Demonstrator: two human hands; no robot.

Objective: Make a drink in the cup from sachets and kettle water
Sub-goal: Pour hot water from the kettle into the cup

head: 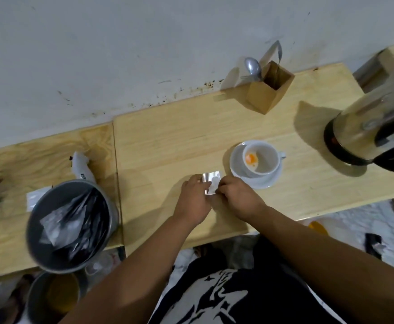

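Observation:
A small silvery sachet point(211, 181) is pinched between both my hands just above the wooden counter. My left hand point(194, 199) grips its left edge and my right hand point(238, 197) grips its right edge. Just right of them a white cup point(265, 164) stands on a white saucer point(240, 160), with orange powder point(251, 158) in its bottom. A steel kettle point(373, 134) with a black handle stands on its base at the far right.
A grey bin point(111, 206) with a black liner and torn wrappers sits at the left, with a white sachet point(82, 170) behind it and another flat sachet point(35, 199) beside it. A wooden holder point(267, 92) with spoons stands by the wall point(144, 43).

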